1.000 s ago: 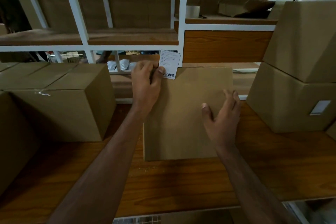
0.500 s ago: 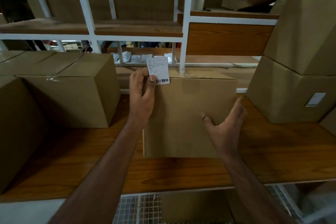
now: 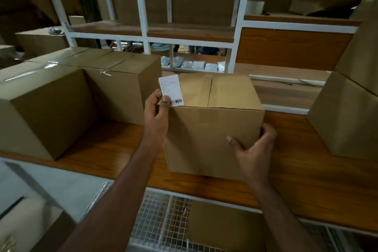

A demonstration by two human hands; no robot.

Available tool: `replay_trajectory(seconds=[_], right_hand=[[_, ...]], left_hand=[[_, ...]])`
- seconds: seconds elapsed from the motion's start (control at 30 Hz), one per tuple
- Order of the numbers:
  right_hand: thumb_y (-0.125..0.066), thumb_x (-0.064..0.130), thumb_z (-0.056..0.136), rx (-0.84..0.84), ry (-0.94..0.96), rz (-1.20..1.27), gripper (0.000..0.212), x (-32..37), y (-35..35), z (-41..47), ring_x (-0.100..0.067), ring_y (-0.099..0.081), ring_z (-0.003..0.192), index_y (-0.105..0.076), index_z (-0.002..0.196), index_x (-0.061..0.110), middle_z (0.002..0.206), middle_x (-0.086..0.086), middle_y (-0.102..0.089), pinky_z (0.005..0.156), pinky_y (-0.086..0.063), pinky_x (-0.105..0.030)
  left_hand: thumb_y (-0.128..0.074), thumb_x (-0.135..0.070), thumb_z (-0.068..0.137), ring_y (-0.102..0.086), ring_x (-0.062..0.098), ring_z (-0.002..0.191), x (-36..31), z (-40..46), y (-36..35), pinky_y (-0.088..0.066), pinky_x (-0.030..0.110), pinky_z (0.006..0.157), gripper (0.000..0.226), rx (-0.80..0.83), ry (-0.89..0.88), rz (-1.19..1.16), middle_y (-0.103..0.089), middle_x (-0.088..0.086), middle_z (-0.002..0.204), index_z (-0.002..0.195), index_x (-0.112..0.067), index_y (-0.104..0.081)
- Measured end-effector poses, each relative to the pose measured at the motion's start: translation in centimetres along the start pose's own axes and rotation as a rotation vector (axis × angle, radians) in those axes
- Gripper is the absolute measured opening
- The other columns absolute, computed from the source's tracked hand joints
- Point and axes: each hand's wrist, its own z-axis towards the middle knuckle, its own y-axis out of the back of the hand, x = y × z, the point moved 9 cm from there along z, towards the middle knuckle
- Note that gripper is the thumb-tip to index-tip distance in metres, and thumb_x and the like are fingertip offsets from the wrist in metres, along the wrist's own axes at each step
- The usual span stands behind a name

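The label [image 3: 171, 90] is a small white slip with a barcode along its lower edge. The lines of print above it are too small and blurred to read. The left hand [image 3: 156, 114] pinches it by the lower left corner, thumb on its face, and holds it upright at the box's top edge, at eleven o'clock on the box [image 3: 214, 127]. The plain brown box sits in the middle of the wooden shelf [image 3: 110, 149], flaps closed. The right hand [image 3: 253, 149] grips its lower right corner at four o'clock, thumb on the front and fingers curled round the side. At nine o'clock stand two bigger boxes [image 3: 120, 86], and at three o'clock a stack of boxes [image 3: 343, 120]. White packets [image 3: 196, 65] lie behind at twelve o'clock.
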Motion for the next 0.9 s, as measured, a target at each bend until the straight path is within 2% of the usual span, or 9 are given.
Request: replay_trajectory(seconds=[0.1,0.23,0.33,0.43,0.53,0.7,0.9], right_hand=[[-0.083,0.043,0.068,0.060,0.032,0.047,0.087,0.1,0.2,-1.2,-0.025,-0.050,0.122,-0.030,0.134,0.021,0.135,-0.013,-0.044,0.086,-0.057,-0.038],[-0.078,0.050,0.068,0.127,0.081,0.122,0.084,1.2,-1.0,-3.0,-0.028,-0.052,0.121,-0.031,0.131,0.022,0.132,-0.016,-0.045,0.085,-0.058,-0.042],[-0.079,0.049,0.065,0.162,0.099,0.152,0.083,2.4,-2.6,-3.8,-0.030,-0.053,0.118,-0.032,0.128,0.021,0.129,-0.019,-0.047,0.082,-0.059,-0.046],[-0.083,0.048,0.063,0.199,0.099,0.168,0.085,3.6,-4.6,-4.4,-0.030,-0.054,0.114,-0.033,0.126,0.023,0.126,-0.018,-0.048,0.080,-0.059,-0.046],[-0.089,0.039,0.063,0.236,0.119,0.182,0.087,5.0,-7.0,-5.5,-0.027,-0.054,0.111,-0.033,0.127,0.024,0.125,-0.017,-0.049,0.080,-0.059,-0.044],[-0.089,0.035,0.068,0.328,0.147,0.193,0.084,7.5,-12.8,-7.0,-0.024,-0.053,0.107,-0.036,0.131,0.015,0.123,-0.014,-0.049,0.076,-0.059,-0.044],[-0.090,0.035,0.067,0.320,0.192,0.197,0.083,10.8,-18.8,-8.3,-0.025,-0.053,0.106,-0.035,0.128,0.019,0.122,-0.015,-0.049,0.075,-0.059,-0.043]], left_hand=[[-0.048,-0.022,0.106,-0.064,0.005,0.104,-0.9,-1.9,1.5,-0.053,0.025,0.087,0.017,-0.092,0.004,0.024,-0.066,0.001,0.118,0.117,-0.014,-0.058],[-0.047,-0.020,0.106,-0.063,0.004,0.104,-2.9,-3.8,4.5,-0.052,0.023,0.087,0.014,-0.209,-0.038,0.087,-0.065,0.000,0.114,0.114,-0.013,-0.056],[-0.046,-0.020,0.106,-0.063,-0.003,0.101,-4.2,-4.7,7.1,-0.050,0.016,0.083,0.015,-0.283,-0.049,0.115,-0.064,-0.001,0.115,0.114,-0.011,-0.056],[-0.044,-0.024,0.107,-0.060,0.004,0.108,-4.6,-5.1,10.4,-0.048,0.021,0.088,0.015,-0.360,-0.053,0.117,-0.062,0.002,0.121,0.115,-0.018,-0.055],[-0.041,-0.026,0.108,-0.058,0.011,0.111,-4.7,-5.1,13.8,-0.048,0.028,0.094,0.014,-0.445,-0.044,0.121,-0.060,-0.003,0.119,0.119,-0.025,-0.050],[-0.038,-0.032,0.109,-0.055,0.007,0.110,-4.3,-3.8,19.3,-0.046,0.025,0.089,0.022,-0.520,-0.016,0.128,-0.057,-0.006,0.117,0.130,-0.027,-0.043],[-0.038,-0.037,0.108,-0.054,-0.002,0.107,-3.4,-0.4,24.5,-0.043,0.015,0.081,0.027,-0.492,-0.010,0.197,-0.055,-0.016,0.116,0.134,-0.030,-0.041]])
